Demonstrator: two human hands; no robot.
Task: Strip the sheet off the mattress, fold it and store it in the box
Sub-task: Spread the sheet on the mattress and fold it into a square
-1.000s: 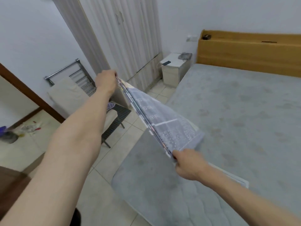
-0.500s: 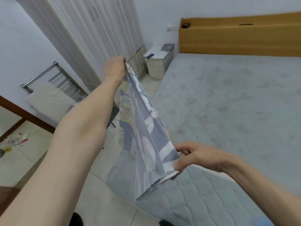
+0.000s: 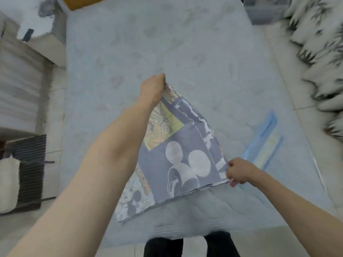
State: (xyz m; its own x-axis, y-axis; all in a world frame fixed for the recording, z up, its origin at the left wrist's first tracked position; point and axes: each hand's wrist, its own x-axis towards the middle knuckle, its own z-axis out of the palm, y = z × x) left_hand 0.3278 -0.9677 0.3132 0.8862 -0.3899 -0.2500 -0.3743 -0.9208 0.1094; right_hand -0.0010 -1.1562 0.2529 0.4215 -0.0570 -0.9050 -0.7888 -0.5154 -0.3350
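Bare grey quilted mattress (image 3: 167,43) filling the middle of the view, tiled floor along both long sides. Sheet (image 3: 178,164) already off it and folded down to a layered panel, held in the air over the near end of the mattress, cartoon print facing up. Left hand (image 3: 153,88) raised, fingers curled round the far top corner; right hand (image 3: 238,172) lower and nearer, pinching the stacked edges at the near right corner. Lower left edge hanging free toward the foot of the mattress.

Stripping done, by the look of it, and folding well along; probably one more fold or a smoothing left, then the storing. Grey translucent bin (image 3: 263,10) at the far right corner beside the mattress, possibly the box, too blurred to tell for sure.

Around: pale blue flat packet (image 3: 265,143) lying on the mattress near its right edge, just beyond the right hand; black-and-white patterned bedding (image 3: 319,58) heaped along the right; white bedside cabinet (image 3: 42,34) at the far left corner; dark slatted rack (image 3: 31,167) on the left. Nothing between the hands and the bin except open mattress.
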